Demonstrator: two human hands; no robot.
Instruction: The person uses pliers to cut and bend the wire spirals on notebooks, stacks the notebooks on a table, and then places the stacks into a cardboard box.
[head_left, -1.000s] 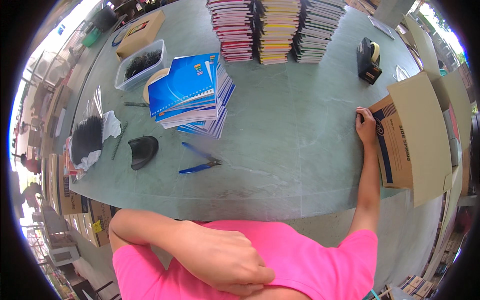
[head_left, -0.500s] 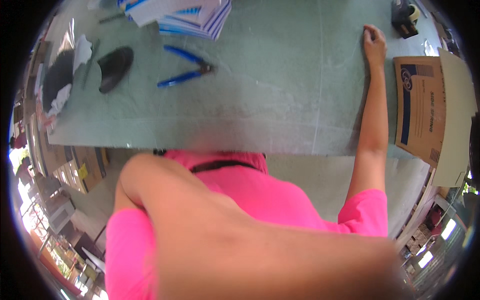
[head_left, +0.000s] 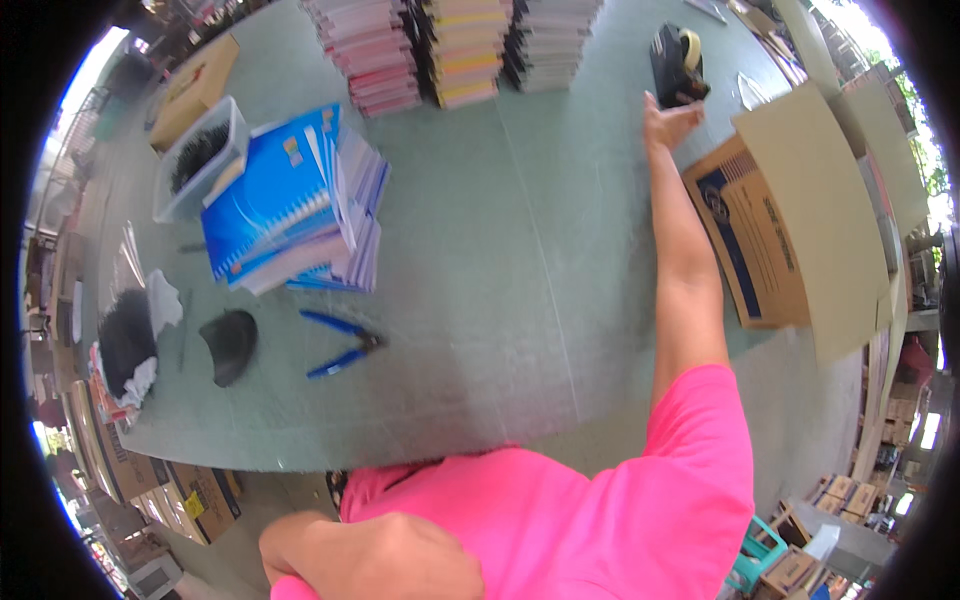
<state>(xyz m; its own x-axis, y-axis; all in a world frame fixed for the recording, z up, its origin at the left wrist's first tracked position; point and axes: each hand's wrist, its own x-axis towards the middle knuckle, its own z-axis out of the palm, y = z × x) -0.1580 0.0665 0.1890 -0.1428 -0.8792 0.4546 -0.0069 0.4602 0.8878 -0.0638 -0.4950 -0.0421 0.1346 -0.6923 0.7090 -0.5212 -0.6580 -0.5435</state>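
The step in hand looks like a reach: the right hand is stretched out to the near end of the black tape dispenser, its thumb and fingers spread apart with nothing seen between them. Whether a fingertip touches the dispenser I cannot tell. Getting a hold on it would call for a little more reach, then closing the fingers round its body (clear of the cutting edge, wherever that sits). The dispenser lies toward the far right of the green tabletop, beyond the cardboard carton, and carries a roll of pale tape.

The left hand is near the chest, off the table; it is blurred, and I cannot tell how its fingers stand or if they pinch anything.

Among the containers, a translucent plastic tub holds a heap of black binding coils, just beside the fanned pile of blue notebooks. The carton has its flaps spread, one hanging toward the person, but what is inside is mostly hidden. Blue-handled cutters lie nearer the table edge, handles apart
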